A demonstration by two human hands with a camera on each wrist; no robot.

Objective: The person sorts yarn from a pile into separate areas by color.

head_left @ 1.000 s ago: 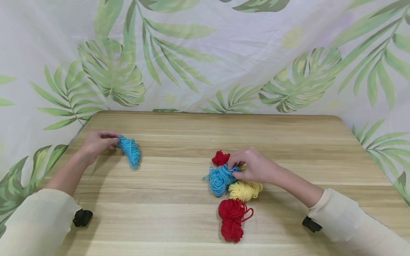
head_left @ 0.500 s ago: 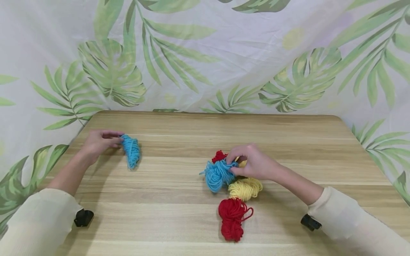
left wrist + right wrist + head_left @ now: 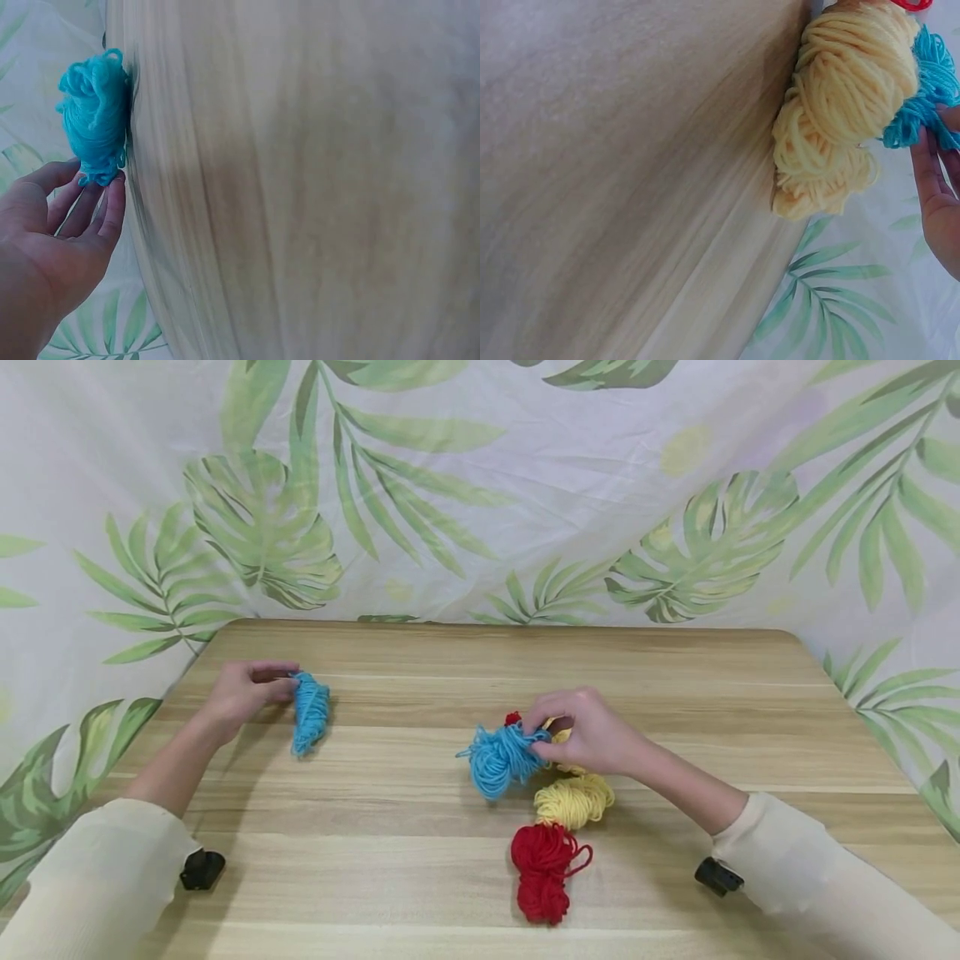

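1. Left hand (image 3: 243,695): thumb and fingertips pinch one end of the left blue skein (image 3: 311,714). The palm shows in the left wrist view, with the thumb on one side of the yarn and the fingers on the other.
2. Left blue skein: located at the far left part of the counter (image 3: 390,860), its free end pointing toward the person.
3. Right hand (image 3: 588,735): thumb and fingers pinch the right blue skein (image 3: 498,762) at its right end; the looped end extends to the left. Contact between this skein and the counter cannot be determined.
4. Yellow skein (image 3: 576,802): lies on the counter nearer the person than the right hand. More yellow yarn shows beneath that hand, largely hidden.
5. Red skein (image 3: 542,872): lies nearest the person, just beside the yellow skein, one loose loop out to the right.
6. Red yarn (image 3: 512,718): a small portion shows beyond the right blue skein; remainder concealed.
7. Surroundings: leaf-print cloth (image 3: 450,485) hangs behind the counter.
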